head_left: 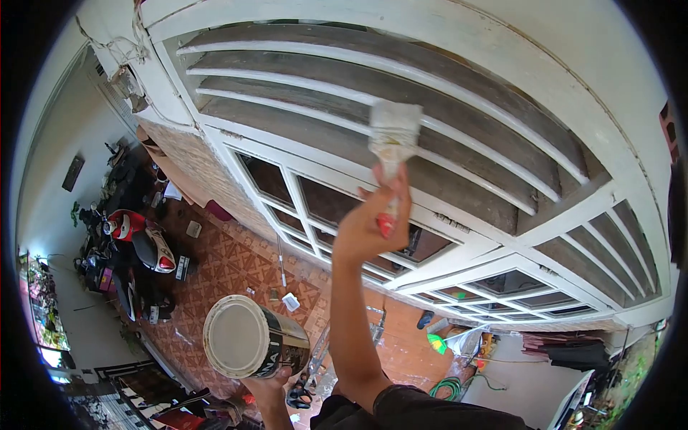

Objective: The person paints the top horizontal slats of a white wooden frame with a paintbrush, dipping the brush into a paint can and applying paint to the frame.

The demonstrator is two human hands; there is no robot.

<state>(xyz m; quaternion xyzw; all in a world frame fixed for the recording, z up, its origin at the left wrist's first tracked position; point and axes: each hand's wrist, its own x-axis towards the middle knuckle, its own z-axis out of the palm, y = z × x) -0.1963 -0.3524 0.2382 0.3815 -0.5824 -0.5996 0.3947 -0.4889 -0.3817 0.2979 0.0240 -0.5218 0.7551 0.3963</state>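
Note:
My right hand (373,218) is raised and closed around the handle of a wide paintbrush (394,136), whose end below my fingers is red. Its pale bristles point upward and overlap the white slats (337,119) of a louvred vent panel above the windows. Lower down on the left, my left hand (269,382) grips a paint can (287,344) from beneath. The can is tilted so that its round top faces me, showing a whitish surface inside the rim. A dark label with pale letters wraps its side.
White-framed windows (294,183) run below the vent. Far below, a red motorbike (140,236) stands on the patterned tile floor (229,258), near a small white tray (290,302). A ladder (375,322) shows beneath me. A coiled green hose (446,388) lies at lower right.

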